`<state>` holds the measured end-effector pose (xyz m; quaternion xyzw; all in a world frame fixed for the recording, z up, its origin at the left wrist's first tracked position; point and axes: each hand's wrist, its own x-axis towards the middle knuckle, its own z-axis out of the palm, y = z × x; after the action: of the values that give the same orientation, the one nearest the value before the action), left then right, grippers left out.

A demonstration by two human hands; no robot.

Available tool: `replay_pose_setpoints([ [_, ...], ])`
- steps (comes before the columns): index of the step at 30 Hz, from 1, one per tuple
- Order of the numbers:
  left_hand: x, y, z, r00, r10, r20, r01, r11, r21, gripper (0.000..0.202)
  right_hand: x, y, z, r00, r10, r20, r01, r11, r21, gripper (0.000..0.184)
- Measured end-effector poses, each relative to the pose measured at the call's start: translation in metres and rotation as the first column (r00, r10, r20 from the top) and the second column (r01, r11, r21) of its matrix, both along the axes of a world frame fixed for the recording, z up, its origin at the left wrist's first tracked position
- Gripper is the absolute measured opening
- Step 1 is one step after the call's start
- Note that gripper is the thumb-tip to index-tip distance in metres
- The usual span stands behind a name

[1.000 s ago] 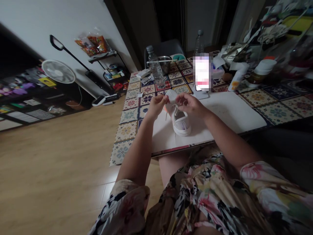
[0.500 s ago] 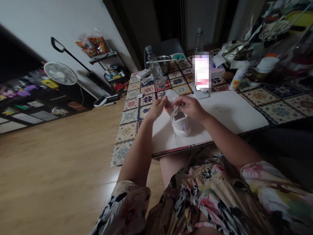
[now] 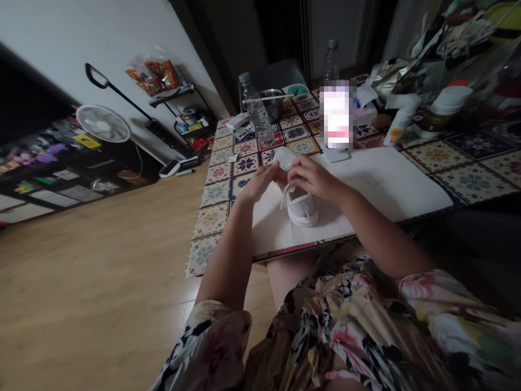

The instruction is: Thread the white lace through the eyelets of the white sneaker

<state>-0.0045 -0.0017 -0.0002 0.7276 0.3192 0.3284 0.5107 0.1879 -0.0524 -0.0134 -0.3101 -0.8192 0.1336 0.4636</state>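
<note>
A white shoe (image 3: 302, 213) stands on the white board at the table's front, heel toward me and toe pointing away. My right hand (image 3: 312, 177) is closed over the shoe's opening, its fingers pinching the white shoelace (image 3: 284, 196), part of which hangs in a loop on the shoe's left side. My left hand (image 3: 260, 182) is closed at the shoe's left, thumb and fingertips pressed together by the laces. What the left fingers grip is small and partly hidden, seemingly the lace. The hands hide the shoe's middle.
Beyond the shoe a lit phone (image 3: 337, 117), blurred out, stands on a small stand (image 3: 337, 156). Plastic bottles (image 3: 260, 117), a metal bowl (image 3: 273, 106), a white spray bottle (image 3: 401, 124) and a jar (image 3: 445, 108) stand on the patterned tablecloth (image 3: 211, 220). The white board (image 3: 391, 179) lies beneath the shoe.
The lace stretched up between my hands has dropped into a loop on the shoe's left side. My right hand has shifted slightly, its fingers bent further down. The shoe stays in place.
</note>
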Motion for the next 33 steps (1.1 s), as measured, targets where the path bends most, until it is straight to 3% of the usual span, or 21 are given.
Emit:
replay_pose_setpoints([
  [4,0.001,0.003,-0.005,0.999,0.042,0.029,-0.042,0.999,-0.027,0.056,-0.003,-0.009,0.009,0.992,0.069,-0.106,-0.071,0.997,-0.021,0.014],
  [6,0.002,0.004,-0.006,0.998,0.062,0.028,-0.061,0.997,-0.053,0.052,0.000,-0.013,0.016,0.963,0.109,-0.248,-0.135,0.987,-0.090,0.020],
  [9,0.003,0.002,-0.004,1.000,0.027,0.008,-0.027,0.997,-0.067,0.050,0.008,-0.015,0.024,0.866,0.042,-0.499,-0.147,0.974,-0.173,0.036],
  [11,0.003,-0.001,0.000,1.000,-0.012,0.014,0.013,0.998,-0.062,0.046,0.013,-0.010,0.023,0.819,-0.006,-0.574,-0.121,0.976,-0.182,0.041],
  [14,0.005,-0.006,0.004,0.998,-0.037,0.049,0.041,0.996,-0.078,0.040,0.014,0.002,0.011,0.842,-0.004,-0.540,-0.119,0.974,-0.193,0.038],
  [19,0.007,-0.010,0.003,0.996,-0.063,0.062,0.068,0.995,-0.073,0.039,0.010,0.016,-0.008,0.939,-0.111,-0.327,-0.034,0.913,-0.406,0.025],
  [24,0.009,-0.011,0.003,0.997,-0.072,0.030,0.075,0.993,-0.093,0.037,0.010,0.006,0.001,0.973,-0.032,-0.230,-0.069,0.905,-0.420,0.005],
  [29,0.010,-0.013,0.004,0.996,-0.084,0.004,0.084,0.994,-0.064,0.034,0.009,0.004,0.002,0.985,-0.027,-0.171,-0.044,0.915,-0.400,0.010],
  [33,0.009,-0.011,0.001,0.994,-0.082,0.066,0.089,0.990,-0.108,0.037,0.005,0.006,-0.002,0.971,-0.040,-0.237,-0.061,0.913,-0.404,0.005],
])
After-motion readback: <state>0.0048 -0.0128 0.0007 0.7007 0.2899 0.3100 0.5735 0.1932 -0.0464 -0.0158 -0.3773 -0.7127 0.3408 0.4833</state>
